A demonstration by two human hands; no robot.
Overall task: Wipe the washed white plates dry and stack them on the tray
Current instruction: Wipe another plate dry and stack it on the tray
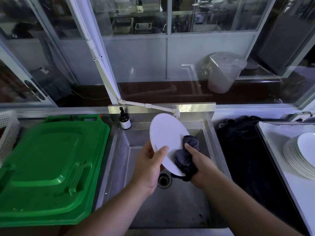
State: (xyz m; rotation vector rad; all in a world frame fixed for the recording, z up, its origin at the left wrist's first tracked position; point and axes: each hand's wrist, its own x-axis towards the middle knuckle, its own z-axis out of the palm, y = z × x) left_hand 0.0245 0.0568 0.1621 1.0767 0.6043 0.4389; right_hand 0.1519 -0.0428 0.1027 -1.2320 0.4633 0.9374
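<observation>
plate: one white plate (165, 135) is up in the air over the sink (179, 201), tilted so its face leans toward the camera, roughly over the drain (164, 180)
left hand: the left hand (148, 167) has the plate by its lower left edge, thumb curled over the front face, the other fingers hidden behind it
right hand: the right hand (198, 165) is closed round a bunched dark cloth (186, 158), pressed onto the plate's lower right part, index finger lying along the top of the cloth
stack: off to the right sits a pile of white plates (301, 155) on a metal tray (272, 138), well apart from both hands; it runs off the frame edge so no idea how many
sink: the basin holds nothing I can make out except the drain
soap: brown pump bottle (124, 119) stands on the sink's back left corner
left side: big green plastic lid (51, 167) right beside the sink, with a white perforated basket (7, 132) at the far edge, contents not visible
between sink and tray: a dark mat (247, 159), too dim to tell more
</observation>
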